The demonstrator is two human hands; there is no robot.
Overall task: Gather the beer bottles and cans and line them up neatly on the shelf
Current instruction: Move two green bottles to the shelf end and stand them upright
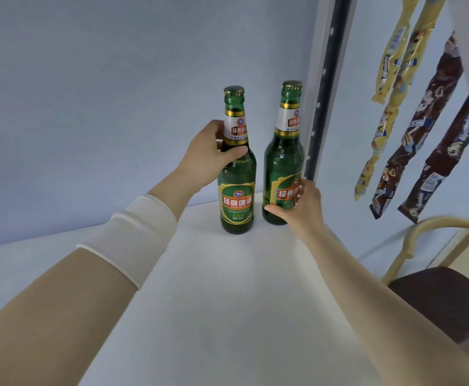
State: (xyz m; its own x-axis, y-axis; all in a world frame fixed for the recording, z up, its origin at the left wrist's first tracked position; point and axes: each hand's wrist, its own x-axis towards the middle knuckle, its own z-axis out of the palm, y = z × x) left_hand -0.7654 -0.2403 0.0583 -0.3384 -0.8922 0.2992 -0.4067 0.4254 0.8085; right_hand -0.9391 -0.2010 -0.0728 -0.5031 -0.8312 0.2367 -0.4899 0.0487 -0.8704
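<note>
Two green glass beer bottles with gold caps stand upright side by side at the back of a white shelf [213,288], near its right end. My left hand [208,154] is wrapped around the shoulder of the left bottle [237,196]. My right hand [303,203] grips the lower body of the right bottle [283,162], over its label. Both bottles rest on the shelf surface, a small gap between them. No cans are in view.
A pale wall rises behind the shelf. A dark perforated upright [325,87] bounds the shelf on the right. Strips of snack packets [422,129] hang beyond it. A chair with a curved wooden back [433,227] and brown seat stands at lower right.
</note>
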